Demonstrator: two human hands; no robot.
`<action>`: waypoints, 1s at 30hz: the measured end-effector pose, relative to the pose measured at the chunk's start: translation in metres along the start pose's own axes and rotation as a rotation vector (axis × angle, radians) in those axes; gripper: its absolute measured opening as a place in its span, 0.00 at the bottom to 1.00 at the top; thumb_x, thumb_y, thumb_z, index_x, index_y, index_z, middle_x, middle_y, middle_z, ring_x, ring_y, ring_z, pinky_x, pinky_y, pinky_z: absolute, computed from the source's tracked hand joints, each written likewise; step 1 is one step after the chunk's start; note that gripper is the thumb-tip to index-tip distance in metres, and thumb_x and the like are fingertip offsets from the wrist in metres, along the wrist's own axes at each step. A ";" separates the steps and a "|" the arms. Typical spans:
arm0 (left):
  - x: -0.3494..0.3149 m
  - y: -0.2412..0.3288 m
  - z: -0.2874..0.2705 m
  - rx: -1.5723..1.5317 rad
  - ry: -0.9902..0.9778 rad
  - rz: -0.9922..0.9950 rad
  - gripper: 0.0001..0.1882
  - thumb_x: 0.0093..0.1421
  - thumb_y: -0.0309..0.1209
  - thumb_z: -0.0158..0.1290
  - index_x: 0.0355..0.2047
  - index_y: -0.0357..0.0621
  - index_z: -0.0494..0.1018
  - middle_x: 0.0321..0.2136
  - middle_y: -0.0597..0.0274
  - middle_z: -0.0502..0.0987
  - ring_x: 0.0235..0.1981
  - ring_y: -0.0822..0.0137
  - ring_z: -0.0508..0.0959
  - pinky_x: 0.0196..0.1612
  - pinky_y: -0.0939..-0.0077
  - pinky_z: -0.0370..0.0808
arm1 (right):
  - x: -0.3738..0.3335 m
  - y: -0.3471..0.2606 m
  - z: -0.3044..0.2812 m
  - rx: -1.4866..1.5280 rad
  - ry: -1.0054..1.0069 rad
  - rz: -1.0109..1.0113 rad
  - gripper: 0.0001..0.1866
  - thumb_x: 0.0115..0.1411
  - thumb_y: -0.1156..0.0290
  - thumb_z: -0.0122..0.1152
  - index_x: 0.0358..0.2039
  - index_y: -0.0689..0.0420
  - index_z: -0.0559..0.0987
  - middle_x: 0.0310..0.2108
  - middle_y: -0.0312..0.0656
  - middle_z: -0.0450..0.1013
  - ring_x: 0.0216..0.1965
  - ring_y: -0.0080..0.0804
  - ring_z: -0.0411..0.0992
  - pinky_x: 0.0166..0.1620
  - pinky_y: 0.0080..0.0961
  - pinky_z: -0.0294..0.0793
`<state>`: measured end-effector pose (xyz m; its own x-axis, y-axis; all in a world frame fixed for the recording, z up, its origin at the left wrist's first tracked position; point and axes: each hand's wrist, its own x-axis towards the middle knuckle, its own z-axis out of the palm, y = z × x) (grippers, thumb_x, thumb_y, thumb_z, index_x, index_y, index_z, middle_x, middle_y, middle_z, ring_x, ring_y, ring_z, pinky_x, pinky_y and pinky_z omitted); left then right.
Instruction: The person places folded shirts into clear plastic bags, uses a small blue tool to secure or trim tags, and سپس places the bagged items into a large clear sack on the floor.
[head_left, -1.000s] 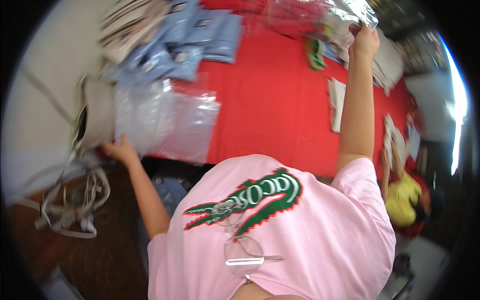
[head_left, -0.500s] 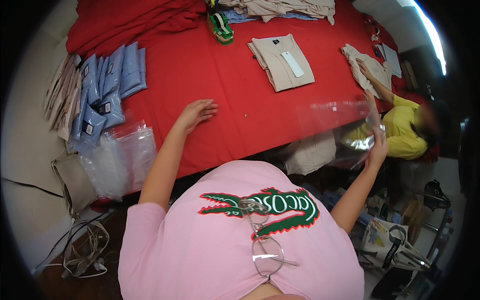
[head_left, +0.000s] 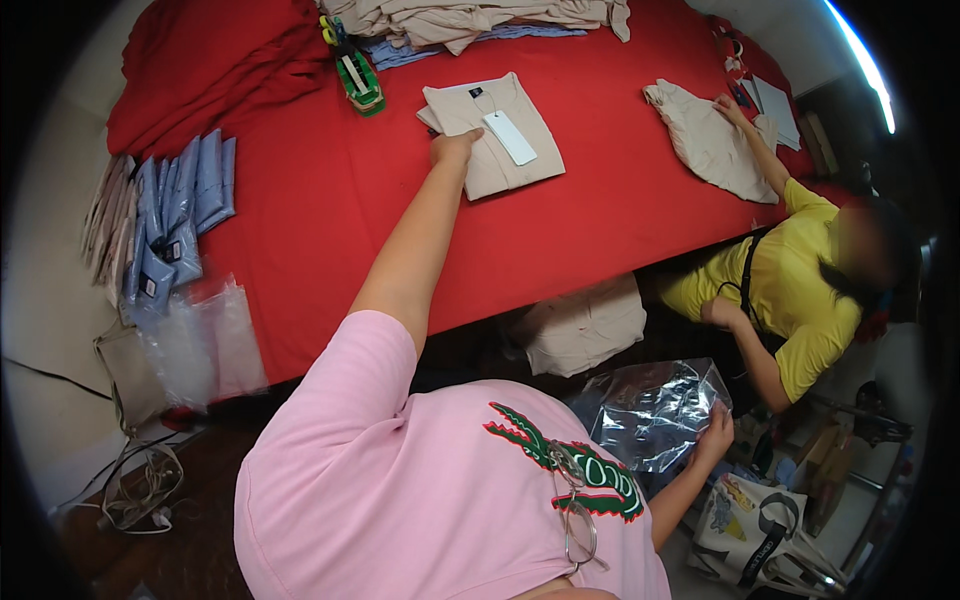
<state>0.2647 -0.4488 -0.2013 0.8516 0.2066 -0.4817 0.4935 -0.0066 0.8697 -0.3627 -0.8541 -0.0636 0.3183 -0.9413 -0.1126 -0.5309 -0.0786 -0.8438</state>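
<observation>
My left hand [head_left: 456,150] reaches over the table to a folded beige shirt [head_left: 510,177]. Its thumb lies on top of the shirt's left edge and the fingers are tucked beneath, largely hidden. A white hang tag [head_left: 510,138] rests on the shirt below its collar. Down at my right side, off the table, my right hand [head_left: 714,438] is closed on the edge of a clear plastic bag [head_left: 650,415], which looks flat and crinkled.
A co-worker in yellow [head_left: 800,270] handles another beige garment [head_left: 705,140] at the table's right. Bagged blue garments [head_left: 185,215] and clear bags [head_left: 215,340] lie left. A green tape dispenser [head_left: 358,82] and a garment pile [head_left: 450,22] are farther back. Beige cloth [head_left: 585,325] sits below the edge.
My left hand has moved forward from bare tablecloth onto the folded shirt and grips its edge. My right hand has lowered the plastic bag toward my side. The co-worker's near arm has drawn back.
</observation>
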 end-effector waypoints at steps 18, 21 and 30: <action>-0.218 -0.107 -0.254 0.017 -0.008 -0.003 0.27 0.63 0.28 0.66 0.61 0.32 0.73 0.53 0.45 0.83 0.51 0.54 0.85 0.53 0.62 0.82 | 0.080 -0.103 0.198 0.058 -0.673 -0.256 0.14 0.72 0.69 0.61 0.52 0.64 0.83 0.34 0.36 0.83 0.19 0.12 0.62 0.22 0.18 0.58; -0.233 -0.112 -0.270 0.028 0.017 -0.020 0.25 0.62 0.30 0.68 0.56 0.32 0.75 0.50 0.45 0.84 0.48 0.54 0.86 0.51 0.63 0.82 | 0.055 -0.136 0.243 0.063 -0.800 -0.283 0.15 0.72 0.66 0.64 0.52 0.62 0.83 0.31 0.33 0.80 0.19 0.11 0.61 0.21 0.17 0.57; -0.277 -0.099 -0.214 0.786 0.360 0.527 0.39 0.51 0.40 0.75 0.56 0.33 0.67 0.54 0.39 0.69 0.57 0.39 0.73 0.56 0.48 0.78 | 0.006 -0.132 0.281 -0.064 -0.959 -0.364 0.13 0.72 0.67 0.62 0.52 0.57 0.85 0.25 0.26 0.73 0.18 0.12 0.62 0.20 0.16 0.58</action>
<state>-0.0584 -0.2963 -0.1311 0.9546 0.2737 0.1173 0.1572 -0.7978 0.5821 -0.0698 -0.7566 -0.1002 0.9469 -0.2005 -0.2513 -0.3088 -0.3506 -0.8841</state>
